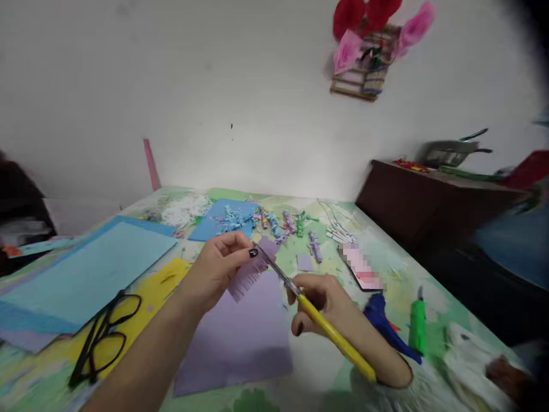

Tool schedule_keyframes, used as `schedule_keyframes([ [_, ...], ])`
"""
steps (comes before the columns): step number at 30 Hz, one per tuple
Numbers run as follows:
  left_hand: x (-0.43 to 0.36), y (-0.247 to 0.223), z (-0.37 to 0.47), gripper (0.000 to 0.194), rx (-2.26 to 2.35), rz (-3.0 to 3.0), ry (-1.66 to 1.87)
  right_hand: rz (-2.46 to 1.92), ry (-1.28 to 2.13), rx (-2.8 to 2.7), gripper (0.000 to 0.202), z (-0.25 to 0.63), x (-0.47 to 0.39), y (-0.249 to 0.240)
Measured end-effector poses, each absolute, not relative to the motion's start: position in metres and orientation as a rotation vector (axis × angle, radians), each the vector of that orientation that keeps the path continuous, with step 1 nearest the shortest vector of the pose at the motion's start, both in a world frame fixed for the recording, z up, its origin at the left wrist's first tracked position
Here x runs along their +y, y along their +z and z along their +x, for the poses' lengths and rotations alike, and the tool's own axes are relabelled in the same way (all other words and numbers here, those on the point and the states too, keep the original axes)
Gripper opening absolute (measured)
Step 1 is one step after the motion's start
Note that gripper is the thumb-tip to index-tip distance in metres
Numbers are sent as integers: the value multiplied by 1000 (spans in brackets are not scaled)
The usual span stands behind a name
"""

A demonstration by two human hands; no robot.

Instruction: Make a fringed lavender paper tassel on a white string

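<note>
The left hand [223,263] is pinching the fringed purple strip [249,276] between thumb and fingers, apparently steadying its edge for the blades. The right hand [333,293] is curling firmly around yellow-handled scissors [316,315]; the strip is sitting beyond that grip, at the blades, above the purple sheet [253,340].

Table [334,372] before you, wall [214,97] behind it, cabinet [412,209] to its right.
To your left, glasses [95,337] and stacked sheets [94,280]; to your right, phone [362,267] and knife [418,329]; between, another sheet [244,343] and scissors [337,337] in your right hand [328,300].
</note>
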State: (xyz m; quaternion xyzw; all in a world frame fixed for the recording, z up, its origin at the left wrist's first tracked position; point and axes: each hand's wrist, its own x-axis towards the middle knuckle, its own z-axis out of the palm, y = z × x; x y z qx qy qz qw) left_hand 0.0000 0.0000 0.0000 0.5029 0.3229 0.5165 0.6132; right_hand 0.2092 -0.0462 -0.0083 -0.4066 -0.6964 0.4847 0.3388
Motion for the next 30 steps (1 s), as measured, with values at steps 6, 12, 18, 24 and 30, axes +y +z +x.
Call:
schedule_keyframes([
  [6,1,4,4,20,762,1148,1194,-1112,1213,-1836,45,212,-45,-10],
  [12,1,6,5,19,766,1136,1196,-1152,1218,-1844,41,214,-45,-9],
  [18,1,6,5,18,757,1136,1187,-1145,1225,-1843,41,214,-45,-9],
  [24,0,5,5,17,757,1137,1206,-1156,1215,-1846,37,214,-45,-9],
  [30,0,7,5,19,774,1147,1200,-1146,1231,-1843,35,214,-46,-9],
])
